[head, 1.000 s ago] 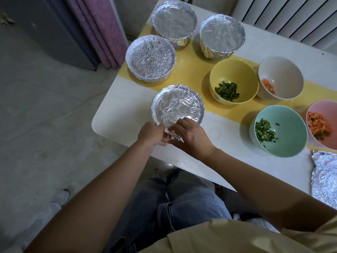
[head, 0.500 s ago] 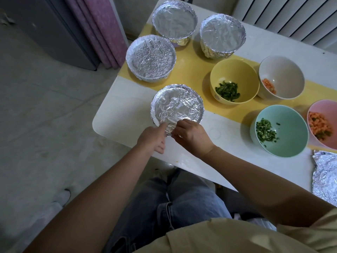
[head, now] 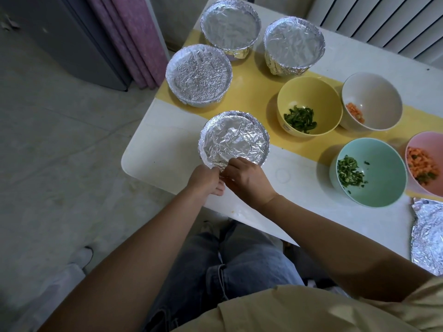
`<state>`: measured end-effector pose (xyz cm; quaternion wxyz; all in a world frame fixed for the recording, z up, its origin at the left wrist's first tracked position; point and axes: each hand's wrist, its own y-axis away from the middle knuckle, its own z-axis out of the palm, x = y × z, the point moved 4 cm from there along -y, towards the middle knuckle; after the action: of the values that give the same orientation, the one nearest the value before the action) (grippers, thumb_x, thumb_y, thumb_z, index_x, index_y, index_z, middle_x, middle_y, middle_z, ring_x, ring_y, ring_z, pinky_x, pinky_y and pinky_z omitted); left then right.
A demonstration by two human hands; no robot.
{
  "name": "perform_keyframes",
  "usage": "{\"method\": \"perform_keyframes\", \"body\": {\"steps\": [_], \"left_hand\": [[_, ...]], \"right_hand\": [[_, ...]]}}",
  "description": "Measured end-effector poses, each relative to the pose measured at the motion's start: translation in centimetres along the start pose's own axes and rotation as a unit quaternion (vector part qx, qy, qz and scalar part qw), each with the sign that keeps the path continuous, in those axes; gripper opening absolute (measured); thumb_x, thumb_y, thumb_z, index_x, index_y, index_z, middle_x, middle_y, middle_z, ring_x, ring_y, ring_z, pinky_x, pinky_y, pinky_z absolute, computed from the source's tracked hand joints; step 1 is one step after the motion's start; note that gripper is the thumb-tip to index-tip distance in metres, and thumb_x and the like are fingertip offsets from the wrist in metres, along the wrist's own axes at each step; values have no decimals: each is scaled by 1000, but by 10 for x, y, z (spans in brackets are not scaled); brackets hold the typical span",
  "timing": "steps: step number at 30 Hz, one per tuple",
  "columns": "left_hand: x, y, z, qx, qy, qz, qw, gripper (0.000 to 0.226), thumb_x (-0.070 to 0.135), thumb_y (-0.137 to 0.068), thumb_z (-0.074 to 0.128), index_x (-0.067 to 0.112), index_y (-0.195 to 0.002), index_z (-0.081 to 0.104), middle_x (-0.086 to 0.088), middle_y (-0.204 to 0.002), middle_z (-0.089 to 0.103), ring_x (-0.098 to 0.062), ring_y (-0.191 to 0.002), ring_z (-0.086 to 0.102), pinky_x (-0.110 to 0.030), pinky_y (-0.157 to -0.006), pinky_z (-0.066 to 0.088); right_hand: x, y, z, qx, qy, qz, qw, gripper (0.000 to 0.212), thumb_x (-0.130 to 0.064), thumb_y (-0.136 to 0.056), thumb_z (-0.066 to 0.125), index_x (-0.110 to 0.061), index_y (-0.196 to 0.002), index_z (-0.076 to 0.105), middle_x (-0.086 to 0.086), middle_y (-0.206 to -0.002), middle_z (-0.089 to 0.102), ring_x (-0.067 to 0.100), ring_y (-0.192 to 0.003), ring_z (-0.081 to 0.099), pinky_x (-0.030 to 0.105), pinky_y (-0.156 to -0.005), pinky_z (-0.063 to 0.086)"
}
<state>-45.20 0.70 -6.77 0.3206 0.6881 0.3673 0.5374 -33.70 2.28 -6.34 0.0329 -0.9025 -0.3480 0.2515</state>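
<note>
Hands: the left hand (head: 206, 179) and right hand (head: 249, 180) are together, knuckles nearly touching. Both pinch the crumpled foil at 6 o'clock on the rim of the foil-covered bowl (head: 233, 140).
Bowl in hand: it stands on the white table (head: 165, 149) near the front-left corner, with its far rim reaching the yellow strip (head: 250, 92).
Edges: the table's front edge runs just under both wrists. The rounded corner lies at 8 o'clock from the bowl and the left edge at 9 o'clock.
Open room: there is bare tabletop from the bowl out to 9 o'clock, and from 3 to 4 o'clock between the right hand and the green bowl (head: 374, 185).
Right side: the pink bowl (head: 419, 140) sits just beside the green one. A loose foil sheet (head: 429, 238) lies at 4 o'clock, cut off by the frame.
Farther: the yellow bowl (head: 309, 92) is near at 1 o'clock, with the white bowl (head: 376, 92) just beside it.
Farthest: three covered bowls, at 11 o'clock (head: 199, 75), 12 o'clock (head: 230, 22) and 1 o'clock (head: 293, 45).
</note>
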Motion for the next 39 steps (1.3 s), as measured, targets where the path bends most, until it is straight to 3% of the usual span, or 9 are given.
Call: {"method": "perform_keyframes", "body": {"steps": [2, 7, 11, 15, 18, 23, 26, 32, 39], "left_hand": [[-1, -3, -1, 6, 2, 11, 1000, 33, 14, -100, 41, -10, -105, 63, -18, -74, 70, -26, -61, 69, -30, -65, 60], [5, -1, -8, -10, -21, 40, 999, 37, 13, -99, 37, -12, -100, 64, -17, -68, 70, -34, -76, 72, -37, -80, 60], [10, -3, -18, -28, -38, 34, 998, 38, 16, -102, 38, -15, -111, 59, -22, -82, 71, -35, -77, 72, -35, -72, 60], [10, -4, -22, -24, -35, 33, 999, 38, 13, -101, 39, -19, -117, 50, -18, -72, 68, -30, -62, 68, -33, -62, 59], [4, -5, -22, 26, 4, 44, 999, 38, 20, -99, 46, -15, -109, 58, -18, -72, 69, -35, -71, 71, -43, -75, 61], [-11, -3, -3, 56, 80, 12, 995, 29, 26, -88, 61, -2, -79, 59, -18, -71, 64, -31, -70, 68, -37, -76, 56], [-14, -8, 4, 70, 51, 20, 996, 31, 27, -74, 51, -1, -81, 61, -30, -93, 69, -38, -87, 70, -47, -88, 56], [-4, 1, 7, -4, 3, -19, 1000, 24, 19, -103, 38, 2, -101, 54, -19, -96, 58, -31, -79, 64, -30, -62, 55], [-6, -7, 5, 5, 14, 0, 1000, 34, 14, -103, 37, -8, -102, 63, -18, -73, 67, -22, -58, 66, -19, -42, 50]], "right_hand": [[0, 0, 0, 1, -2, 12, 1000, 22, -16, -88, 54, -6, -70, 64, 8, -70, 56, 27, -62, 55, 34, -52, 46], [0, -6, -4, -18, -35, 4, 999, 28, -27, -89, 53, -5, -76, 65, 9, -73, 58, 28, -65, 56, 34, -56, 48], [13, 7, -16, -41, -25, -10, 999, 21, -21, -78, 78, -7, -85, 66, 8, -82, 60, 28, -74, 56, 35, -64, 46], [12, 12, -15, -23, -3, -27, 999, 10, -7, -81, 72, -8, -75, 64, 7, -75, 58, 28, -68, 55, 34, -58, 46], [9, 5, -9, -7, 18, -33, 999, 17, 0, -83, 61, -6, -67, 60, 8, -70, 55, 29, -62, 52, 38, -53, 45], [4, 0, -5, -17, 20, -32, 999, 16, 0, -81, 63, -6, -66, 59, 9, -70, 54, 28, -62, 52, 36, -50, 44], [0, 0, -3, -17, 19, -28, 999, 16, -2, -80, 64, -6, -65, 59, 8, -69, 55, 28, -61, 54, 33, -49, 43], [-1, 1, -5, -5, 15, -19, 1000, 12, 1, -77, 65, -6, -67, 62, 8, -69, 56, 28, -61, 55, 33, -49, 45], [0, -1, -1, -15, 4, -3, 1000, 15, -4, -80, 69, -5, -67, 61, 9, -69, 56, 28, -62, 55, 34, -49, 46]]}}
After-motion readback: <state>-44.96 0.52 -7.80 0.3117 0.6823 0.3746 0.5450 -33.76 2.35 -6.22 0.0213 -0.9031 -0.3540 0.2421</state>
